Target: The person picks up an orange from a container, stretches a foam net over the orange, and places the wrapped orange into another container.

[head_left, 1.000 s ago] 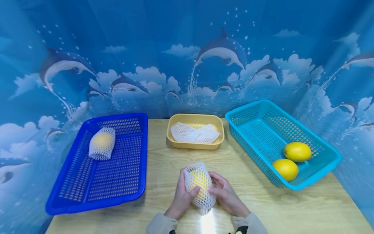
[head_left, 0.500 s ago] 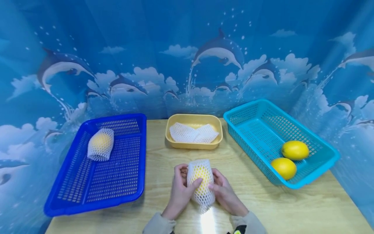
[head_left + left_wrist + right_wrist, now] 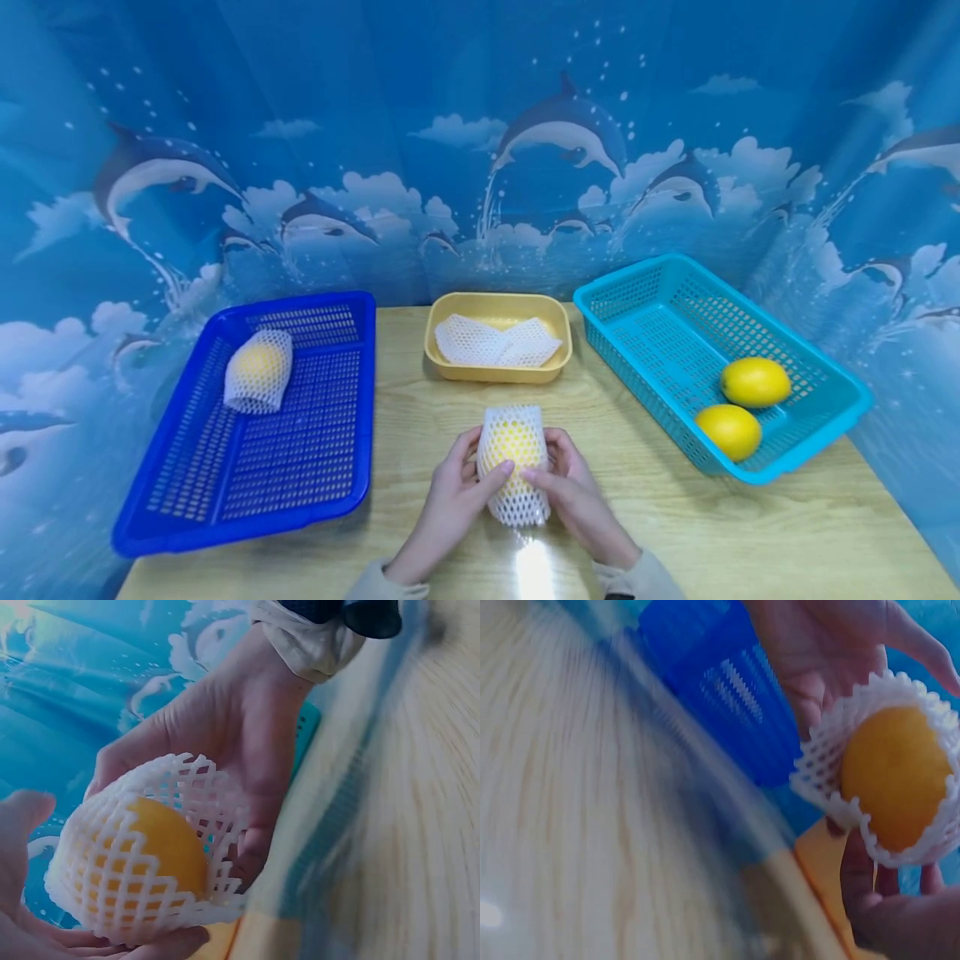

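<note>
In the head view a yellow oval fruit [image 3: 513, 446] stands nearly upright inside a white foam net sleeve [image 3: 520, 508], low over the front middle of the table. My left hand [image 3: 457, 496] holds the sleeve's left side, thumb across its front. My right hand [image 3: 577, 496] grips the right side, its thumb also on the front and fingers behind. Both wrist views look into an open end of the sleeve, where the bare orange-yellow fruit [image 3: 896, 776] shows. The fingers behind the sleeve are partly hidden.
A dark blue basket [image 3: 300, 450] on the left holds another netted fruit [image 3: 259, 371]. Two bare yellow fruits [image 3: 756, 382] lie in a turquoise basket [image 3: 637, 333] on the right. Between them, at the back, a yellow tray [image 3: 510, 375] holds white net sleeves [image 3: 468, 339].
The sleeve's lower end, tapered and hanging longer before, is now shorter and more even. The fruit has turned more upright between my hands, and my right thumb has moved inward across the front.
</note>
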Tool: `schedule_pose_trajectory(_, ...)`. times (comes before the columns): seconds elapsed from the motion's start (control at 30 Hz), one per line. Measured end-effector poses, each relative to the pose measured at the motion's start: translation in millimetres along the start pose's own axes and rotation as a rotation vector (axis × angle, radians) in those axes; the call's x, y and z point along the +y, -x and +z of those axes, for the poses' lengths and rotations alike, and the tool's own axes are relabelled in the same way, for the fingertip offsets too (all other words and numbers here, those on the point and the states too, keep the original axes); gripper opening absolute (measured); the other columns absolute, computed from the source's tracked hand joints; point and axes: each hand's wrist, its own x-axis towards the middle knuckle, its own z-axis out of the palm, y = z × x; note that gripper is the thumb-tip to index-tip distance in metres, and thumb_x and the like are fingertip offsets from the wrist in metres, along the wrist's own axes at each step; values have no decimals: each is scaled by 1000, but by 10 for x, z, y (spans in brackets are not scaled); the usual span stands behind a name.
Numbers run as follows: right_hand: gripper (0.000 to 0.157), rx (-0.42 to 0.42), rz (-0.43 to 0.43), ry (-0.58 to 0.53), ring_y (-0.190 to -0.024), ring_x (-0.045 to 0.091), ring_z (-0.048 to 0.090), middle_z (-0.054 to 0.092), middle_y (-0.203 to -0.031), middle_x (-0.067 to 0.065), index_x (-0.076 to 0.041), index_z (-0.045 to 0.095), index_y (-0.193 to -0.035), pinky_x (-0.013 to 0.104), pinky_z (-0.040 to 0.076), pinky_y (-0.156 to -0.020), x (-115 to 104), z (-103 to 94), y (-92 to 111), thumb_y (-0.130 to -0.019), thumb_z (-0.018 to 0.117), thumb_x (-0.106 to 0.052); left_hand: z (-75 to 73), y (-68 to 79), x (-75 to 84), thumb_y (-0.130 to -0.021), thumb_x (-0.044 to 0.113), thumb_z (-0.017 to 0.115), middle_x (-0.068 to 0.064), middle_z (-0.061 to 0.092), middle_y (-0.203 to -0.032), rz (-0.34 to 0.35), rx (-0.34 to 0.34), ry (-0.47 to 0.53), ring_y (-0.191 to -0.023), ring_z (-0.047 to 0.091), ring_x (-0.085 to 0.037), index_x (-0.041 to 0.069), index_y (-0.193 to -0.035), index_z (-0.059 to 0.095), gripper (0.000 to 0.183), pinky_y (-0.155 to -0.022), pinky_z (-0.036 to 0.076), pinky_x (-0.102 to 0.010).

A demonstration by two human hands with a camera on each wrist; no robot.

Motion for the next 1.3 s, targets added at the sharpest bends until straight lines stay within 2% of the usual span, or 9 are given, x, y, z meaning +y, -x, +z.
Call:
schedule_pose_trajectory(0.17,55,29,-6,16,-111,30,56,48,-129,21,4,38,-125,43,53,-90,-83,169,80,-80,70,-2,-59,76,84,-87,26,77,-25,55,-131,-35,-68,-1,-110,64,-32,-1,-149,28,84,-85,56,-30)
schedule_pose_trajectory(0.33,51,9,4,-4,-108,30,58,47,-126,20,3,36,-122,43,54,-88,-154,296,140,-84,69,-5,-151,134,147,-83,24,81,-24,53,-133,-65,-80,-2,-111,62,-32,1,-150,26,91,-84,56,-31)
schedule_pose_trajectory(0.53,26,-59,-39,25,-104,24,58,51,-116,13,-1,41,-117,40,51,-91,-247,368,143,-100,50,-17,-271,208,295,-80,6,79,-22,51,-134,-89,-69,161,-115,59,-31,1,-146,29,83,-93,52,-34)
schedule_pose_trajectory(0.7,26,-76,-92,31,-88,16,61,60,-96,6,-4,51,-102,31,52,-81,-326,430,15,-106,39,-26,-395,294,478,-80,2,72,-24,48,-137,-142,-87,279,-115,58,-28,2,-153,15,92,-96,49,-35)
schedule_pose_trajectory(0.9,19,48,-115,77,-71,13,56,59,-80,3,0,59,-92,24,49,-67,-349,675,-315,-100,51,-15,-594,395,694,-81,3,69,-23,52,-131,-156,-91,286,-109,61,-29,4,-154,10,94,-92,52,-38)
schedule_pose_trajectory(1.0,16,52,-187,163,-68,12,56,60,-78,3,5,61,-94,23,47,-63,-309,830,-486,-98,54,-9,-697,442,787,-80,1,67,-19,54,-126,-121,-95,295,-108,61,-28,3,-152,16,88,-91,53,-38)
schedule_pose_trajectory(1.13,11,-7,-333,324,-74,13,60,65,-83,6,3,63,-95,25,51,-69,-212,1020,-673,-96,56,-6,-831,497,914,-80,2,65,-17,52,-127,-130,-65,267,-108,59,-27,9,-153,16,88,-90,52,-36)
schedule_pose_trajectory(1.23,10,-55,-501,567,-82,16,64,67,-90,8,-2,64,-98,29,53,-77,-119,1155,-801,-95,55,-6,-941,512,1014,-83,4,65,-18,49,-129,-152,-56,227,-108,59,-27,14,-155,15,88,-90,52,-35)
schedule_pose_trajectory(1.3,14,-43,-580,758,-86,16,64,67,-93,5,-6,65,-102,29,53,-79,-61,1256,-882,-96,52,-10,-1020,512,1077,-85,4,64,-18,49,-128,-151,-55,196,-107,59,-27,15,-155,14,87,-88,53,-36)
